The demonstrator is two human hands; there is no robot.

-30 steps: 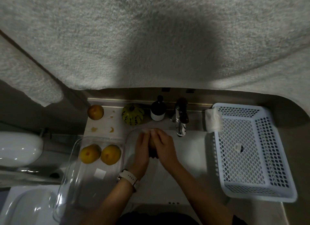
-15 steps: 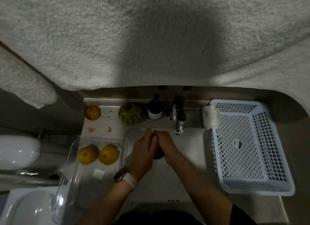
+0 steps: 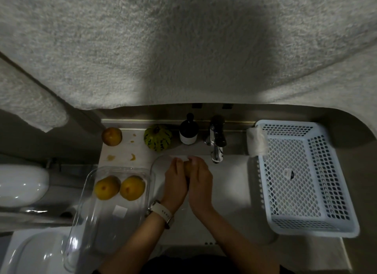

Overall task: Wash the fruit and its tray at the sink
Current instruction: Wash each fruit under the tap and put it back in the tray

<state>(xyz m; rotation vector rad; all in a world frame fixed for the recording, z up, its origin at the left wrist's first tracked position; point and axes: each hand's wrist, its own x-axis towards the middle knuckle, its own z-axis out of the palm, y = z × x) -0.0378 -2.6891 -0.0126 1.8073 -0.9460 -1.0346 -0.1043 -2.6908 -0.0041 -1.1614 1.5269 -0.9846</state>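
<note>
Hands: I am seeing the left hand (image 3: 175, 182) and right hand (image 3: 199, 181) pressing together over the sink (image 3: 230, 192), cupping a fruit (image 3: 186, 168) that is mostly hidden between them.
Tray: the clear tray (image 3: 87, 212) is sitting left of the sink, holding two yellow fruits (image 3: 120, 187).
Ledge: a reddish fruit (image 3: 111, 136), striped gourd (image 3: 158, 138) and dark bottle (image 3: 188, 130) are standing by the tap (image 3: 217, 143).
Writing: I am reading none; the tray sticker (image 3: 120, 212) and basket (image 3: 302, 175) tag are too small.

- Fruit (image 3: 187, 170) between left hand (image 3: 175, 184) and right hand (image 3: 201, 181): we see only a sliver; kind indeterminate.
- Clear tray (image 3: 81, 222): near end blurred.
- Basket label (image 3: 289, 173): too small to read.
</note>
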